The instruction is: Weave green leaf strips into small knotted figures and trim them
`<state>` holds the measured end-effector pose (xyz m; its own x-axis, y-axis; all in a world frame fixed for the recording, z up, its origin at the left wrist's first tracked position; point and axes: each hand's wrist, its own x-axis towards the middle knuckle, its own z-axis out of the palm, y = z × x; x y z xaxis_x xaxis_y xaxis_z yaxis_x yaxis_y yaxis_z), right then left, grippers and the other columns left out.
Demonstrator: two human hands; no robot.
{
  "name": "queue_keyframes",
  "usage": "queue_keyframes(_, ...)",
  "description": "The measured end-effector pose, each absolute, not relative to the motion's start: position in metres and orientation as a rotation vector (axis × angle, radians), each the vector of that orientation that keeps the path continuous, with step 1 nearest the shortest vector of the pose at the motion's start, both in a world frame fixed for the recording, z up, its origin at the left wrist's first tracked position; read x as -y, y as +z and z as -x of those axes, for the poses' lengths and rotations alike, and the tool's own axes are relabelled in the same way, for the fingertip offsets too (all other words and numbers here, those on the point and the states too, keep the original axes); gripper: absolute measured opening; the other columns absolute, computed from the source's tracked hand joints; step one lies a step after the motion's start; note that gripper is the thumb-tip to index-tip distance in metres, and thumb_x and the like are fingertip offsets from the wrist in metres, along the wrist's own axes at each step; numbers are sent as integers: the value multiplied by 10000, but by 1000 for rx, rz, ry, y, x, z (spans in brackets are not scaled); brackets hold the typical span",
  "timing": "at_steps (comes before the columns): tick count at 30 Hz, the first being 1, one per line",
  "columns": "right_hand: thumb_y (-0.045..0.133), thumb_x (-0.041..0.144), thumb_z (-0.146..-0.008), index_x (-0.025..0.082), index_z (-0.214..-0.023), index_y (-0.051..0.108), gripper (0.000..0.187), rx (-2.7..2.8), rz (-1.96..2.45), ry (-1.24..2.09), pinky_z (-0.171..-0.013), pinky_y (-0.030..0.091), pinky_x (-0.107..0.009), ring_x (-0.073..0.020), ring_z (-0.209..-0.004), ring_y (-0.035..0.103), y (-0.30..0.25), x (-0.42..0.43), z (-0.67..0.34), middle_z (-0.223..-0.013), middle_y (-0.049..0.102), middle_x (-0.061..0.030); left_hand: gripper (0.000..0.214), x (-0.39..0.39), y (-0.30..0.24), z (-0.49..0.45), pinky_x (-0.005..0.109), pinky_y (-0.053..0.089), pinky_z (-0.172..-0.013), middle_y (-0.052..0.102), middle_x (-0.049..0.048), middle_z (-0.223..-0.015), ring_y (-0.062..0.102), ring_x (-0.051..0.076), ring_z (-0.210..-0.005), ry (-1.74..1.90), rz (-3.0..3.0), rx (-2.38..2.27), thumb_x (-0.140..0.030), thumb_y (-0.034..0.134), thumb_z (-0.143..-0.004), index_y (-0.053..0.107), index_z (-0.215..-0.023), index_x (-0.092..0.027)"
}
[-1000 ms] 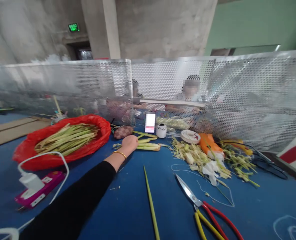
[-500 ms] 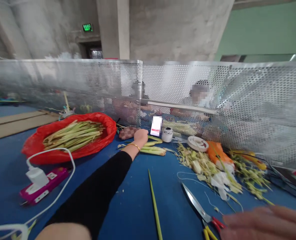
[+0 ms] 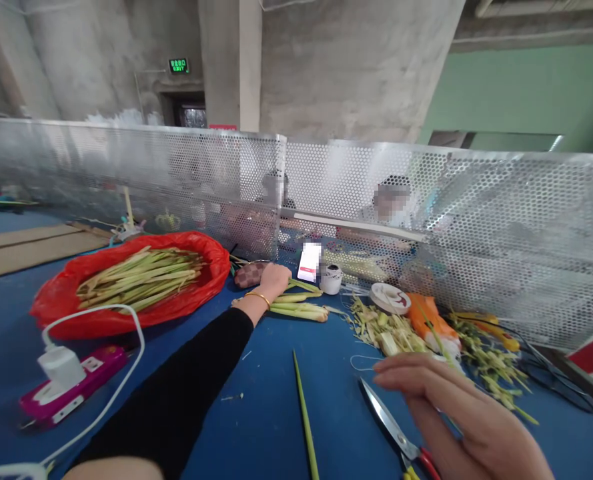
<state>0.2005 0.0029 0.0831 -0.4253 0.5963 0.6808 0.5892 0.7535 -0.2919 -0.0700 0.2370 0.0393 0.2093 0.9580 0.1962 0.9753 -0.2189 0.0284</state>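
Observation:
My left hand (image 3: pixel 275 283), a gold bangle at its wrist, reaches forward beside a brown checkered pouch (image 3: pixel 250 274). Its fingers are curled closed; what they hold, if anything, is hidden. Peeled pale-green stalks (image 3: pixel 299 311) lie just to its right. At the lower right my right hand (image 3: pixel 469 417) hovers with fingers stretched out, nothing visible in it. Below it are scissors (image 3: pixel 389 417) with red and yellow handles, partly covered by the hand. One long green stalk (image 3: pixel 305 413) lies on the blue table (image 3: pixel 256 427) between my hands.
A red bag (image 3: pixel 56 307) full of stalks stands left, near a purple power strip (image 3: pixel 76 387) with a white cable. A lit phone (image 3: pixel 309 262), thread spool (image 3: pixel 331 280), tape roll (image 3: pixel 390 298) and peelings (image 3: pixel 376 323) line the perforated metal screen (image 3: pixel 346 173). People sit behind it.
My right hand has risen from the bottom right corner and moved left, over the scissors' handles. My left hand stays by the pouch with its fingers curled. The view has shifted slightly.

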Motion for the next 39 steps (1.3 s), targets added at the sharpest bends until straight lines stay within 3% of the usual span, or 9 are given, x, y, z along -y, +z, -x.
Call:
queue_keyframes(5, 447, 283, -933, 241, -941, 669, 227, 1952, 1110, -55, -742, 558, -294, -213, -904, 685, 60, -28, -196, -991, 708, -62, 175, -187, 75, 74, 318, 485, -818, 702, 63, -1007, 635, 215, -946, -375, 2420, 1826, -268, 609, -849, 714, -981, -217)
queue_keyframes(12, 502, 318, -900, 216, -1183, 628, 326, 2080, 1237, -81, -886, 464, -438, -305, -1069, 602, 31, -41, -184, -1125, 684, -109, 172, -108, 82, 47, 256, 426, -670, 758, 18, -794, 665, 202, -791, -475, 2670, 1552, -201, 673, -710, 783, -812, -284)
queue_keyframes(16, 466, 297, -887, 230, -968, 684, 242, 2070, 1280, 294, -753, 463, -329, -239, -850, 649, 12, -32, -183, -932, 717, -66, 166, -80, 80, 37, 303, 432, -791, 750, 14, -768, 655, 198, -787, -531, 2690, 1486, -169, 646, -738, 775, -764, -269)
queue_keyframes(20, 530, 319, -792, 202, -701, 596, 163, 1826, 1274, 738, -552, 368, -262, -170, -582, 529, -6, -27, -180, -603, 587, 3, 176, -64, 74, 27, 436, 339, -1007, 732, 23, -808, 630, 199, -839, -831, 2516, 1403, -165, 598, -805, 753, -769, -240)
queue_keyframes(23, 538, 353, -768, 199, -632, 532, 206, 1756, 1241, 922, -495, 321, -243, -131, -493, 442, -14, -27, -175, -514, 507, 35, 120, -59, 70, 24, 473, 302, -1057, 706, 2, -779, 621, 195, -835, -1011, 2461, 1300, -143, 652, -767, 723, -739, -236)
queue_keyframes(25, 531, 383, -773, 198, -641, 524, 228, 1721, 1235, 966, -480, 324, -237, -122, -469, 427, -17, -27, -173, -504, 507, 38, 173, -56, 65, 22, 467, 326, -1054, 702, 30, -936, 607, 224, -957, -1231, 2329, 1336, -138, 683, -737, 713, -876, -237)
queue_keyframes(28, 514, 419, -789, 201, -649, 507, 259, 1635, 1244, 987, -467, 333, -234, -118, -453, 422, -18, -27, -171, -502, 504, 40, 299, -52, 51, 15, 415, 413, -983, 650, 81, -1108, 584, 241, -1056, -1709, 2018, 1625, -195, 676, -756, 646, -1053, -217)
queue_keyframes(33, 544, 380, -805, 194, -644, 548, 246, 1537, 1225, 912, -500, 357, -242, -129, -491, 445, -18, -22, -165, -524, 516, 34, 327, -47, 7, -16, 256, 468, -561, 664, 32, -759, 615, 160, -632, -2120, 2357, 2540, -379, 747, -663, 595, -861, -167)
queue_keyframes(39, 536, 352, -810, 195, -625, 567, 244, 1599, 1276, 842, -507, 339, -238, -133, -512, 432, -19, -17, -160, -527, 493, 37, 216, -44, -12, -26, 232, 417, -506, 593, -8, -580, 541, 131, -549, -2341, 2413, 2515, -340, 725, -654, 613, -655, -156)
